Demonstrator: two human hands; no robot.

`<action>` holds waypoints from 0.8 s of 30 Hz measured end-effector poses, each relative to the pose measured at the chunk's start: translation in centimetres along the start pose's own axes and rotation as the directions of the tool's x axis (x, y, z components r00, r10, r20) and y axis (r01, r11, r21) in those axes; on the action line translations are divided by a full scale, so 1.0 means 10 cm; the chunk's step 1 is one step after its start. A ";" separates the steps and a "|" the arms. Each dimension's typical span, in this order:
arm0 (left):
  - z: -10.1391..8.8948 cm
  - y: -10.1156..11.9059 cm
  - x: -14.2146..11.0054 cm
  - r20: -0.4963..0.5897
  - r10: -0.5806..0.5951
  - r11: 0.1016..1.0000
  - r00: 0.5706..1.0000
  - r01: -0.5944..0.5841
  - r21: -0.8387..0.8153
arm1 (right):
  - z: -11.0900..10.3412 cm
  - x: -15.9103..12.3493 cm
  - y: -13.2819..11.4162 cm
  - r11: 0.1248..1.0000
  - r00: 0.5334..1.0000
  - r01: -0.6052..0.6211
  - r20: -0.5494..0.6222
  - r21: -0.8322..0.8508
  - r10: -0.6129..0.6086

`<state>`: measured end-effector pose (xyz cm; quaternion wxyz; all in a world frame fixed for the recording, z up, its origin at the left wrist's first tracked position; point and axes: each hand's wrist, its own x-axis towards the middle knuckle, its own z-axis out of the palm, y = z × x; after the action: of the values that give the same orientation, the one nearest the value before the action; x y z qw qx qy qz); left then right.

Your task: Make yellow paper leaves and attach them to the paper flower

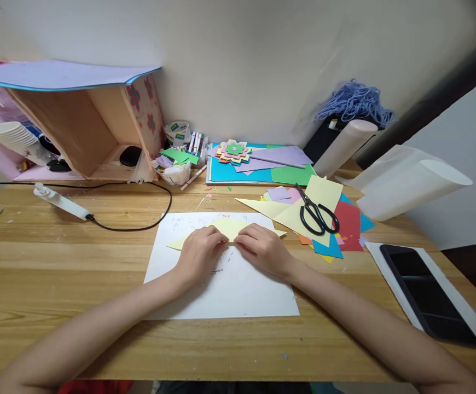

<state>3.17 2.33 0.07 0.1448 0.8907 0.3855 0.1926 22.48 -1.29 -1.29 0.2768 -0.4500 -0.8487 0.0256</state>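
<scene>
A pale yellow sheet of paper (227, 225) lies over a white sheet (238, 295), its pointed ends showing to the left and right. My left hand (201, 251) is closed on the yellow paper's near edge, left of its middle. Close beside it, my right hand (262, 249) pinches the same edge from the right. The fingertips nearly meet, and the hands cover part of the paper. Small coloured marks or scraps dot the white sheet.
Black-handled scissors (318, 213) rest on coloured paper scraps (347, 219) to the right. A phone (427, 293) lies farther right. Behind are a layered paper flower (233, 150), markers (196, 143) and a box (110, 115). A white device with a black cable (156, 223) sits left.
</scene>
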 end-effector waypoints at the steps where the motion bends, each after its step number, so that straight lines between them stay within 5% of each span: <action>1: 0.00 0.00 0.01 0.017 -0.036 0.999 0.999 0.036 -0.031 | 0.01 0.00 0.00 0.999 1.000 -0.024 0.013 0.036 0.023; 10: -0.04 -0.01 0.07 0.093 -0.224 0.954 0.970 0.238 -0.184 | -0.04 0.06 0.01 0.898 0.952 -0.307 0.113 0.316 0.286; 16: -0.07 -0.02 0.13 0.128 -0.231 0.953 0.964 0.251 -0.170 | -0.06 0.09 0.02 0.882 0.909 -0.416 0.146 0.223 0.391; 20: -0.09 -0.02 0.12 0.133 -0.179 0.961 0.975 0.202 -0.186 | -0.33 -0.20 0.15 0.885 0.886 -0.463 0.010 0.048 0.463; 22: -0.09 -0.01 0.11 0.134 -0.150 0.966 0.980 0.174 -0.190 | -0.57 -0.55 0.27 0.810 0.817 -0.570 -0.196 -0.135 0.542; 24: -0.08 0.04 0.09 0.132 -0.103 0.976 0.986 0.126 -0.176 | -0.83 -1.01 0.38 0.588 0.654 -0.755 -0.386 -0.289 0.650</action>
<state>3.63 2.87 1.13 0.2604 0.8599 0.4074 0.1637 33.82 -8.59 0.09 0.2381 -0.7985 -0.5427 -0.1063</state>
